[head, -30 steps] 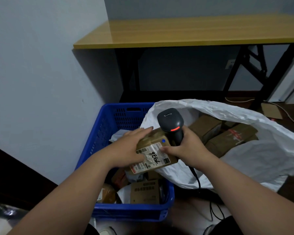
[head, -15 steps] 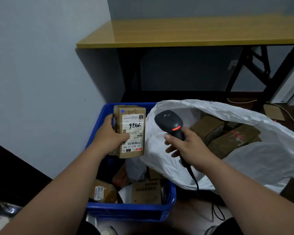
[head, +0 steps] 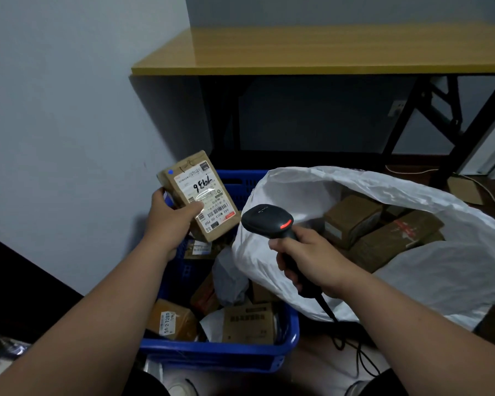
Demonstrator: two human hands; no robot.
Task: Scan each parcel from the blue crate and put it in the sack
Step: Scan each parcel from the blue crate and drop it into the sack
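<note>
Yellow table [head: 326, 50] by grey wall [head: 55, 110]. L hand [head: 170, 221] grips parcel [head: 199, 195] over blue crate [head: 220, 352]; R hand [head: 306, 257] wrapped round scanner [head: 269, 221] at sack [head: 412, 275] edge.

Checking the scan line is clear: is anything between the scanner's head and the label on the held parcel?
No. In the head view the gap between the scanner and the parcel is bare; only the blue crate shows behind.
</note>
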